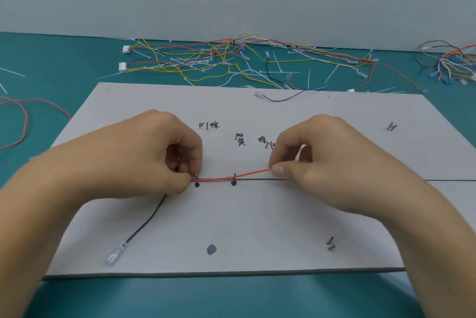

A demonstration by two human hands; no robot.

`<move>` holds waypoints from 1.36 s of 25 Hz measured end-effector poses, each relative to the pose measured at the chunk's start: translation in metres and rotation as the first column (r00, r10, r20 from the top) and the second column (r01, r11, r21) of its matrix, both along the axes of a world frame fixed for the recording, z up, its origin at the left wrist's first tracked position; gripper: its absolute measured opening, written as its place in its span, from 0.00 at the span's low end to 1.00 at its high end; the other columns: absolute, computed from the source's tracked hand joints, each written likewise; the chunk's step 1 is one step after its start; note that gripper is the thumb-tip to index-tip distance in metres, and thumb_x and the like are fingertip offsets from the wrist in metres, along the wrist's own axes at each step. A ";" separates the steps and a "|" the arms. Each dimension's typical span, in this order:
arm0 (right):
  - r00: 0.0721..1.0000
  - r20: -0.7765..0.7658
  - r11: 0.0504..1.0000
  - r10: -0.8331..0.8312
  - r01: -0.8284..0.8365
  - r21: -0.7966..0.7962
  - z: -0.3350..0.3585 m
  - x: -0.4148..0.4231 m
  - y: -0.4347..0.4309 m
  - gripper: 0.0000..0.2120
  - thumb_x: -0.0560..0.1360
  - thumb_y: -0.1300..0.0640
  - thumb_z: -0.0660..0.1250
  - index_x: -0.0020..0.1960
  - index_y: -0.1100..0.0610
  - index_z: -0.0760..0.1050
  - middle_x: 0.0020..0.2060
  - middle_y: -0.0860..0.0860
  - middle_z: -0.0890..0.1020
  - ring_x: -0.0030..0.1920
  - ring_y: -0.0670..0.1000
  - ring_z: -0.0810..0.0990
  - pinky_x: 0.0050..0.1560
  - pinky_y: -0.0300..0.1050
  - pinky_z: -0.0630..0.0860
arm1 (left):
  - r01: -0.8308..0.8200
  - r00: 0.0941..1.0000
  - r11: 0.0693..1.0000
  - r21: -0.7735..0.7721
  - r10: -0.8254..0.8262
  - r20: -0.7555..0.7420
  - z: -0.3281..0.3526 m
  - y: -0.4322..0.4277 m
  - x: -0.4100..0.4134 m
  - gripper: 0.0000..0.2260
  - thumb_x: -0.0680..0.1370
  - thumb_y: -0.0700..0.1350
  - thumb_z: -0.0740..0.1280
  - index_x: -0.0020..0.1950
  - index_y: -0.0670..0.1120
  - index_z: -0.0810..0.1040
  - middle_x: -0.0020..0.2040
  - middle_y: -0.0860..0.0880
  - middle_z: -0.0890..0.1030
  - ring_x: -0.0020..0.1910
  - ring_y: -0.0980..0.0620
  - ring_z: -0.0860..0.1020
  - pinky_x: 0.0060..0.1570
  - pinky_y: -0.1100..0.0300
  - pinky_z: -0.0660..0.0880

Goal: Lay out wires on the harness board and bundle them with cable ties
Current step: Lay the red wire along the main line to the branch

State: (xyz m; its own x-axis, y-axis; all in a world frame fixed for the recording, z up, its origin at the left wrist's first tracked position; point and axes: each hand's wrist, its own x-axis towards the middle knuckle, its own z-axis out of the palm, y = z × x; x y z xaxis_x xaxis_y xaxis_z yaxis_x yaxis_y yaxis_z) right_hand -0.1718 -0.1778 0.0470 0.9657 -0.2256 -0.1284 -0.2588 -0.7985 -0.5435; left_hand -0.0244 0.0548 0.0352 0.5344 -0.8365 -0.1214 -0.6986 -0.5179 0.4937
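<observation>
- Between both grips: red wire [231,176], pulled taut just above the drawn black line [360,180] mid-board [257,227].
- L hand [144,158] pinches wire end by left pin [196,175]; R hand [322,160] pinches other end, thumb & forefinger closed on it.
- Step, prob.: routing red wire along pins; no tie on it yet.
- Next needs: seat wire against 2nd pin [234,175], keep tension.
- Both hands palm-down, wrists low over board, other fingers curled.
- Black wire [146,220] w/ clear terminal trails lower left.
- Spare wires [219,60] & ties lie on bench [38,60] behind.
</observation>
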 end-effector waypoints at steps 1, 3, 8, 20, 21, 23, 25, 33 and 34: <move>1.000 -0.009 1.000 -0.003 0.003 -0.005 0.003 -0.002 -0.002 0.05 0.75 0.52 0.74 0.40 0.46 0.82 0.29 0.31 0.78 0.30 0.35 0.75 0.29 0.36 0.65 | 0.014 1.000 1.000 -0.011 -0.014 -0.001 -0.001 -0.001 -0.001 0.07 0.68 0.46 0.73 0.41 0.60 0.83 0.36 0.60 0.83 0.35 0.59 0.80 0.32 0.69 0.74; 0.998 -0.059 0.999 0.000 -0.002 -0.036 0.007 -0.004 -0.006 0.05 0.75 0.52 0.74 0.40 0.44 0.82 0.30 0.32 0.79 0.29 0.36 0.75 0.29 0.38 0.67 | 0.036 0.999 0.999 -0.027 -0.036 0.004 -0.003 -0.004 -0.002 0.08 0.69 0.47 0.72 0.41 0.61 0.84 0.38 0.61 0.83 0.39 0.58 0.81 0.33 0.67 0.74; 0.992 -0.122 0.997 -0.042 0.033 -0.074 0.006 -0.005 -0.012 0.06 0.73 0.52 0.76 0.42 0.41 0.81 0.34 0.36 0.81 0.31 0.39 0.79 0.30 0.38 0.71 | 0.079 0.997 0.994 -0.081 -0.079 0.005 -0.006 -0.008 -0.007 0.08 0.67 0.50 0.68 0.42 0.60 0.84 0.39 0.61 0.83 0.41 0.56 0.82 0.37 0.60 0.77; 0.969 -0.207 0.988 -0.133 0.147 0.052 0.010 -0.006 -0.028 0.12 0.69 0.58 0.80 0.44 0.50 0.77 0.30 0.50 0.83 0.27 0.50 0.84 0.24 0.39 0.74 | 0.064 0.998 0.978 -0.199 -0.062 0.015 -0.015 -0.021 -0.013 0.04 0.72 0.55 0.77 0.40 0.58 0.84 0.36 0.57 0.82 0.37 0.53 0.81 0.36 0.54 0.78; 0.970 -0.197 0.984 -0.145 0.162 0.073 0.010 -0.006 -0.028 0.12 0.69 0.59 0.81 0.43 0.51 0.77 0.32 0.51 0.83 0.27 0.52 0.84 0.24 0.40 0.74 | 0.060 0.998 0.976 -0.211 -0.058 0.015 -0.017 -0.023 -0.015 0.03 0.73 0.54 0.77 0.42 0.59 0.84 0.36 0.57 0.82 0.38 0.53 0.81 0.37 0.54 0.78; 0.970 -0.176 0.980 -0.168 0.184 0.080 0.011 -0.008 -0.027 0.14 0.68 0.60 0.81 0.43 0.50 0.76 0.33 0.51 0.84 0.28 0.53 0.85 0.25 0.42 0.77 | 0.064 0.998 0.971 -0.231 -0.061 0.019 -0.019 -0.028 -0.019 0.02 0.73 0.54 0.75 0.44 0.58 0.84 0.38 0.57 0.82 0.39 0.54 0.81 0.39 0.53 0.79; 0.974 -0.155 0.986 -0.167 0.168 -0.006 0.010 -0.010 -0.026 0.16 0.68 0.57 0.81 0.42 0.48 0.74 0.32 0.48 0.84 0.27 0.50 0.84 0.28 0.47 0.81 | 0.082 0.997 0.969 -0.235 -0.077 0.030 -0.021 -0.031 -0.024 0.03 0.73 0.53 0.71 0.44 0.57 0.83 0.38 0.57 0.82 0.40 0.54 0.81 0.40 0.53 0.79; 0.989 -0.054 0.972 -0.137 0.124 -0.198 0.001 -0.020 -0.019 0.08 0.71 0.53 0.78 0.35 0.45 0.82 0.29 0.42 0.80 0.29 0.41 0.78 0.27 0.37 0.69 | -0.012 0.997 0.987 -0.158 0.023 0.071 -0.016 -0.033 -0.031 0.03 0.72 0.55 0.70 0.41 0.59 0.83 0.41 0.61 0.81 0.40 0.60 0.79 0.43 0.52 0.79; 0.988 -0.025 0.972 -0.152 0.145 -0.186 -0.001 -0.022 -0.018 0.08 0.71 0.53 0.78 0.35 0.45 0.82 0.29 0.43 0.80 0.30 0.42 0.77 0.28 0.38 0.69 | -0.030 0.992 0.989 -0.148 0.048 0.116 -0.016 -0.034 -0.034 0.05 0.71 0.57 0.67 0.41 0.59 0.82 0.41 0.62 0.81 0.40 0.61 0.78 0.42 0.53 0.78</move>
State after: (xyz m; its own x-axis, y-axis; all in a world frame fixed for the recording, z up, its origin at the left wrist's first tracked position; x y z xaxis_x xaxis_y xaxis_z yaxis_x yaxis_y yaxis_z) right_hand -0.1942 -0.1958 0.0457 0.9147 -0.3892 -0.1086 -0.4000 -0.8346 -0.3786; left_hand -0.0583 0.0213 0.0197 0.5702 -0.8189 0.0661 -0.7375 -0.4747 0.4804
